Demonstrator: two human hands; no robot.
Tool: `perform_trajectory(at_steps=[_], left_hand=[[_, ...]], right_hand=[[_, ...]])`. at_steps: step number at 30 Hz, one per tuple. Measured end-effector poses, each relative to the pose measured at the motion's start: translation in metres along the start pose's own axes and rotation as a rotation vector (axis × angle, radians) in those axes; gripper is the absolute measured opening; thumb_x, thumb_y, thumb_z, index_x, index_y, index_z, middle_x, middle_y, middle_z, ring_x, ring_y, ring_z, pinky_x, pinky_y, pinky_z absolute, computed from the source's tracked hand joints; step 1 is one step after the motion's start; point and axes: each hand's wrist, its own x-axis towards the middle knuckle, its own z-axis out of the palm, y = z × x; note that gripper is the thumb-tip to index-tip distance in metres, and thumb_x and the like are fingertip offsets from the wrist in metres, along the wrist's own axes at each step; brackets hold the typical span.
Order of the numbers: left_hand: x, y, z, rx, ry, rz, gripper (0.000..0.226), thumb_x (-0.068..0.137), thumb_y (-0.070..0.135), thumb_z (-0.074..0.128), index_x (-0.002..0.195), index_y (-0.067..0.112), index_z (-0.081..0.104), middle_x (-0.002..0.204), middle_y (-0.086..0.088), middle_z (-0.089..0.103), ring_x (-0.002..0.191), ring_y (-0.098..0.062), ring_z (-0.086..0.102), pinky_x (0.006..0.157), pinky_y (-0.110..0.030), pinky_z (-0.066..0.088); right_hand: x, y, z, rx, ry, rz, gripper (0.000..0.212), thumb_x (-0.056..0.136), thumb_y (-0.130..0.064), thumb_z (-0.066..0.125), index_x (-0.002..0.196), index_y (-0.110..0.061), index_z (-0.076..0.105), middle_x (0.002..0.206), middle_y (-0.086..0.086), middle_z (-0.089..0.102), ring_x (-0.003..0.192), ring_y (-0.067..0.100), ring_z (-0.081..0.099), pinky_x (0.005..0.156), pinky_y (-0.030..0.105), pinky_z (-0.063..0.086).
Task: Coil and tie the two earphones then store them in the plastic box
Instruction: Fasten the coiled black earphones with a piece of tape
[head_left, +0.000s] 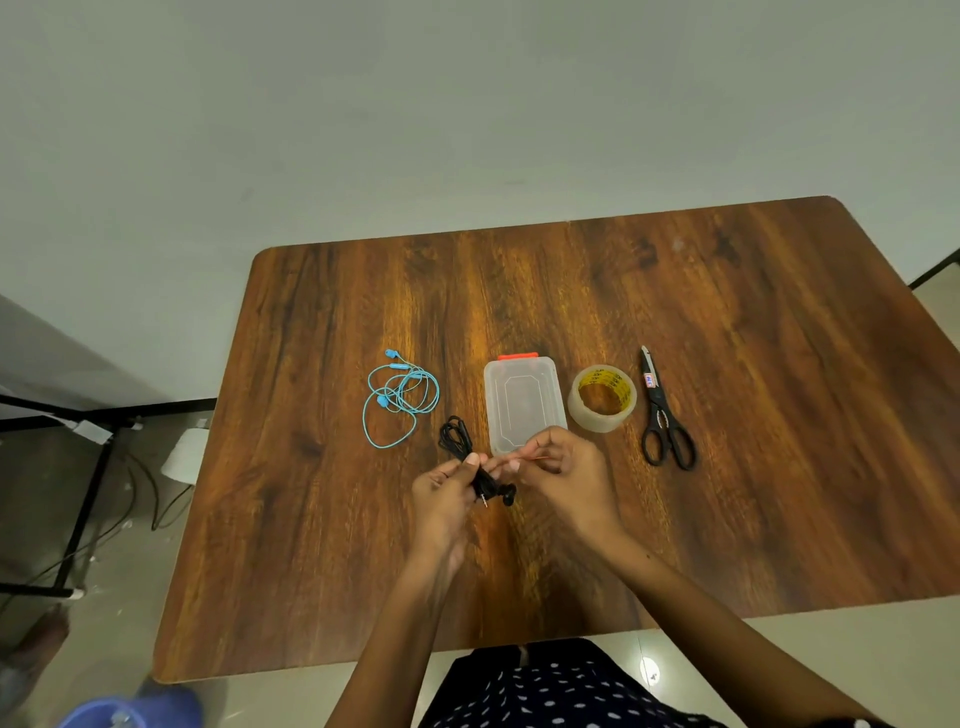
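Near the front middle of the wooden worktop (727, 364), I see both hands meeting just above the surface. My view shows the left hand (447, 493) gripping a coiled black earphone (467, 457), its loops sticking out beyond the fingers and its plug and earbud hanging below. The right hand (561, 462) pinches a thin orange strip (537, 458) (too fine for me to identify) right beside the left fingertips. Just behind the hands lies the closed clear plastic box (522, 402) with an orange latch. To its left the blue earphone (400, 397) lies loose and untied. To its right sit a tape roll (602, 399), then black scissors (662, 415).
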Motion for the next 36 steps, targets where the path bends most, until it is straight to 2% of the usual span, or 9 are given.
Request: perform_trajectory(at_steps=[7,9,16,19,22,24,27,31,36], left_hand=[[0.004,0.012,0.009,-0.012,-0.104,-0.078,0.018,0.095,0.011,0.052,0.103,-0.001,0.063,0.098,-0.018,0.073,0.089,-0.021,0.072,0.081,-0.027,0.055],[0.005,0.011,0.016,-0.004,-0.139,-0.082,0.020,0.095,0.011,0.052,0.104,-0.002,0.063,0.097,-0.016,0.073,0.084,-0.018,0.073,0.076,-0.023,0.056],[0.013,0.007,0.061,0.049,-0.174,-0.088,0.018,0.094,0.011,0.053,0.097,-0.001,0.066,0.093,-0.015,0.074,0.084,-0.019,0.073,0.073,-0.026,0.057],[0.016,0.002,0.087,0.048,-0.179,-0.073,0.017,0.095,0.012,0.052,0.095,0.001,0.066,0.092,-0.013,0.074,0.089,-0.020,0.072,0.085,-0.034,0.053],[0.023,0.000,0.110,0.142,-0.174,-0.003,0.018,0.095,0.013,0.053,0.090,0.005,0.068,0.094,-0.012,0.074,0.091,-0.020,0.070,0.085,-0.032,0.053],[0.031,-0.001,0.124,0.363,-0.151,0.142,0.022,0.093,0.015,0.056,0.080,0.005,0.070,0.086,-0.012,0.071,0.081,-0.019,0.067,0.076,-0.030,0.050],[0.043,-0.006,0.146,0.832,-0.173,0.410,0.026,0.093,0.018,0.057,0.071,0.004,0.062,0.064,-0.006,0.058,0.062,-0.016,0.052,0.058,-0.026,0.037],[0.048,-0.019,0.171,1.316,-0.267,0.531,0.026,0.097,0.022,0.050,0.115,0.011,0.064,0.113,-0.010,0.067,0.101,-0.024,0.063,0.087,-0.030,0.047],[0.050,-0.031,0.182,1.603,-0.306,0.588,0.038,0.099,0.021,0.044,0.136,0.011,0.049,0.147,-0.006,0.042,0.131,-0.023,0.045,0.113,-0.031,0.025]], right_hand=[[0.038,0.022,-0.052,-0.420,0.172,-0.019,0.016,0.083,-0.007,0.067,0.099,-0.009,0.068,0.102,0.005,0.070,0.094,0.013,0.064,0.082,0.023,0.052],[0.056,0.031,-0.071,-0.668,0.194,-0.058,0.030,0.082,-0.009,0.065,0.112,-0.009,0.065,0.114,0.008,0.068,0.104,0.023,0.063,0.086,0.032,0.051],[0.091,0.044,-0.091,-1.338,-0.131,-0.044,0.024,0.089,-0.012,0.052,0.110,-0.015,0.064,0.107,0.009,0.068,0.102,0.029,0.062,0.083,0.035,0.045],[0.099,0.055,-0.104,-1.204,-0.151,-0.016,0.032,0.089,-0.004,0.049,0.111,-0.018,0.066,0.104,0.009,0.070,0.098,0.031,0.065,0.078,0.037,0.050],[0.104,0.065,-0.121,-0.776,-0.004,-0.052,0.022,0.086,-0.003,0.058,0.102,-0.011,0.071,0.102,0.005,0.072,0.094,0.022,0.066,0.083,0.030,0.050],[0.102,0.067,-0.130,-0.480,0.052,-0.016,0.014,0.084,0.001,0.063,0.095,-0.004,0.070,0.095,0.004,0.070,0.090,0.016,0.063,0.081,0.021,0.046],[0.098,0.081,-0.140,-0.225,0.017,0.075,0.013,0.084,0.001,0.065,0.089,-0.011,0.065,0.090,0.006,0.067,0.089,0.021,0.063,0.083,0.032,0.051],[0.090,0.096,-0.154,-0.146,-0.053,0.113,0.021,0.085,0.000,0.064,0.084,-0.021,0.064,0.090,0.000,0.067,0.092,0.019,0.063,0.081,0.031,0.052],[0.099,0.100,-0.171,-0.218,-0.124,0.199,0.028,0.082,0.006,0.063,0.084,-0.022,0.067,0.091,0.004,0.070,0.093,0.022,0.066,0.088,0.039,0.053]])
